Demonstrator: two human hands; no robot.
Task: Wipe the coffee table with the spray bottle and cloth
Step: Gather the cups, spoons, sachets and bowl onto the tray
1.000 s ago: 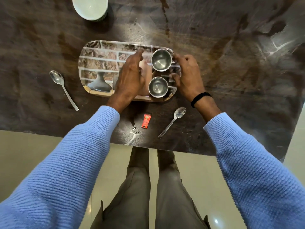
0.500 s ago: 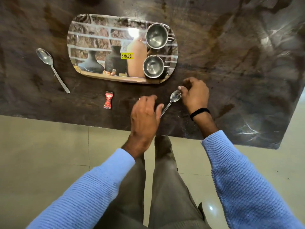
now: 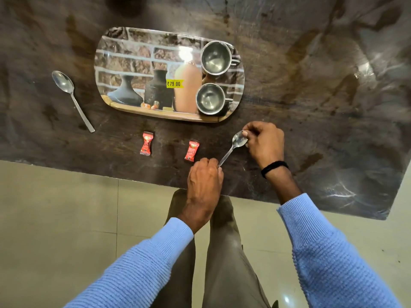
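Head view: the right hand (image 3: pixel 265 143) pinches the bowl of a spoon (image 3: pixel 231 150), and the left hand (image 3: pixel 204 181) grips its handle end, near the worktop's (image 3: pixel 311 96) front edge. Best to lift it level and lay it on the tray (image 3: pixel 133 54) (clearing comes before wiping). No spray bottle or cloth is in view.

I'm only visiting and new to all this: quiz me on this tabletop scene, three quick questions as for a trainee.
1. True or false: the left hand holds a cloth.
2. How many red sachets lie on the table?
3. Which part of the near spoon does the right hand pinch? A bowl, B handle, C neither.
Key: 1 false; 2 two; 3 A.
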